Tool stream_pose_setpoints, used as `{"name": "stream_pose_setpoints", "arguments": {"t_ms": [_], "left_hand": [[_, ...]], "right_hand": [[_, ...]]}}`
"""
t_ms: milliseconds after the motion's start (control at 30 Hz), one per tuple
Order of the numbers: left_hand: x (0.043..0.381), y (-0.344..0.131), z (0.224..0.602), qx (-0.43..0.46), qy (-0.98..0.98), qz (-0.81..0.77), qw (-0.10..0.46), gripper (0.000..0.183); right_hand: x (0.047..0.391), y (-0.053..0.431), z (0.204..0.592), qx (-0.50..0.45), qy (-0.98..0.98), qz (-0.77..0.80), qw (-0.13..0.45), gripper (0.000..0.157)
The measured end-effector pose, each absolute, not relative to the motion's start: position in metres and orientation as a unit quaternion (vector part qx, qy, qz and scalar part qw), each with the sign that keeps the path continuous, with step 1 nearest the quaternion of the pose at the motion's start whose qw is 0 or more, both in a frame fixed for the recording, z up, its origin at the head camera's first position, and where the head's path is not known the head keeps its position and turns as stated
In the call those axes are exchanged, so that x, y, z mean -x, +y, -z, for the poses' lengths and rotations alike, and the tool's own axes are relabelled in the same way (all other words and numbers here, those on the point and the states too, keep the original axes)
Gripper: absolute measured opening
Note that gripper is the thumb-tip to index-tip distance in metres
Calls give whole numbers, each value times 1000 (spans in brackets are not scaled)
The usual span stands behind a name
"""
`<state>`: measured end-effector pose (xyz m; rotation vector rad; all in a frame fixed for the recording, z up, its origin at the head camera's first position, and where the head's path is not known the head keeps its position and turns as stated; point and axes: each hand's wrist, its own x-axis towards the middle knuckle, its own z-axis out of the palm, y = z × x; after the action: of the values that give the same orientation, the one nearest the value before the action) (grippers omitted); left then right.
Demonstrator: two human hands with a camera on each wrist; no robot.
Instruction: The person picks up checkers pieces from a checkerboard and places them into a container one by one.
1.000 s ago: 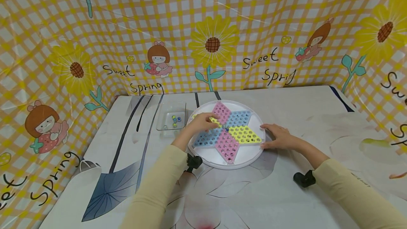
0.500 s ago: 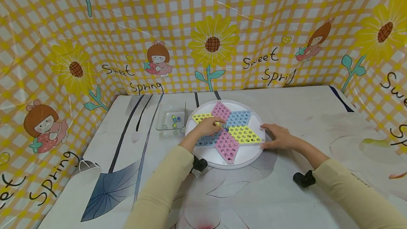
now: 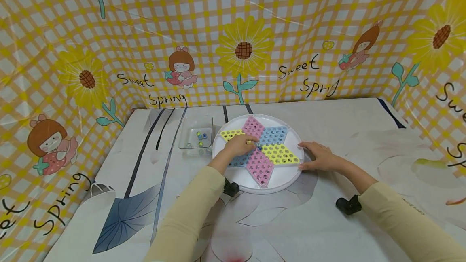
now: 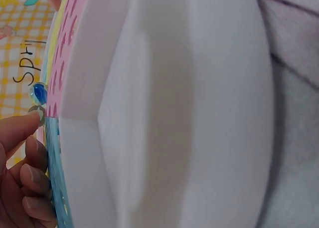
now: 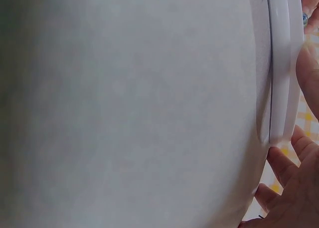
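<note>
A round white Chinese checkers board (image 3: 282, 177) has a star of pink, blue and yellow holed sections. My left hand (image 3: 238, 145) is over its middle. In the left wrist view, its fingertips pinch a clear marble (image 4: 37, 109) at the board's surface, with the other fingers curled against the blue section. Right beside it sits a blue marble (image 4: 38, 93). My right hand (image 3: 319, 157) rests at the board's right edge, fingers spread. Its thumb (image 5: 310, 73) lies against the white rim, and its other fingers touch lower along the edge.
A clear plastic box (image 3: 185, 136) with several marbles (image 3: 200, 136) stands left of the board. The table (image 3: 346, 124) has a printed white cover. A yellow checked cloth (image 3: 306, 19) hangs behind and along both sides.
My left hand has moved right, from the board's left yellow section to near its centre, and has almost settled in the last half second. The right hand and the board stay put.
</note>
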<state>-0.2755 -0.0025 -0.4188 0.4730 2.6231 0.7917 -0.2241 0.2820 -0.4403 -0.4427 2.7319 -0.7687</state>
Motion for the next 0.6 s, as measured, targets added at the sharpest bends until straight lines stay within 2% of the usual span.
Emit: {"name": "stream_pose_setpoints", "arguments": {"t_ms": [600], "left_hand": [[277,-1,426,-146,941,-272,136,28]], "right_hand": [[223,282,440,153,941,268,135,85]]}}
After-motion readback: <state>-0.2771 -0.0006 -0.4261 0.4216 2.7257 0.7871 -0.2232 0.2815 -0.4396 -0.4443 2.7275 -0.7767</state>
